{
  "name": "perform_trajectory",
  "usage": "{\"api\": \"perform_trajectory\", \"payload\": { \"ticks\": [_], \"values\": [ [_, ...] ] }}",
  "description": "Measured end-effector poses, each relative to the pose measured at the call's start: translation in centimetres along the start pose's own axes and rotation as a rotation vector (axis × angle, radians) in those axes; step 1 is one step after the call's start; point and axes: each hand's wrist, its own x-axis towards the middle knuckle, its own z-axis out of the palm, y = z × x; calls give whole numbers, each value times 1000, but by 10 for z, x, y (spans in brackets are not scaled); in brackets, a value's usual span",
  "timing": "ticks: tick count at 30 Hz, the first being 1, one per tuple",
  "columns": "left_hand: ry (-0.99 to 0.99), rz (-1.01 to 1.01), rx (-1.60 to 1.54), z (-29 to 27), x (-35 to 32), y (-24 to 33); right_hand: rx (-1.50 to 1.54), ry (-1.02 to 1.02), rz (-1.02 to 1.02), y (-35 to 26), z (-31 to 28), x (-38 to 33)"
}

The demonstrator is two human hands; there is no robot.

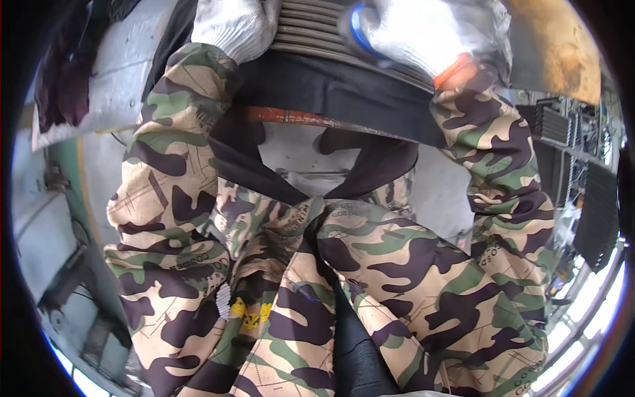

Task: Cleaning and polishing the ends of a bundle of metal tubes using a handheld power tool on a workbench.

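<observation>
A row of long grey metal strips [314,30] lies side by side on a black cloth [331,86] in front of me. At their left end, my left hand [235,28] is closed in a white knitted glove. Its fingertips are cut off by the upper edge, so what it grips is hidden. My right hand [423,33], in a white glove with an orange cuff, is over the right part of the strips and smeared by motion. Its fingers are closed around a blue curved, ring-like thing [359,28], whose kind I cannot make out.
A worn red table edge [284,116] runs below the cloth, close to my body. Dark cloth [63,92] hangs over a pale metal surface on the left. A stained tan board [559,49] stands at the right, with racks of dark ribbed parts [552,126] beyond it.
</observation>
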Motion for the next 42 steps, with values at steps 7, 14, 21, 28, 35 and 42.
{"api": "perform_trajectory", "payload": {
  "ticks": [7, 14, 21, 28, 35, 42],
  "values": [
    [-45, -12, 33, -8, 16, -15, 52, 24, 13, -23, 0, 11],
    [-1, 30, 63, -20, -3, -11, 125, -58, 28, -35, 6, 39],
    [-1, -30, 67, -10, -2, -12, 123, -75, 15, -41, 2, 23],
    [-55, -32, -7, -21, 3, -6, 85, -47, 33, -42, 9, 32],
    [43, -17, 80, 0, 14, -16, 144, -56, 21, -49, 6, 33],
    [94, -11, 68, -5, 3, -10, 89, -47, 13, -45, 5, 33]
  ]
}}
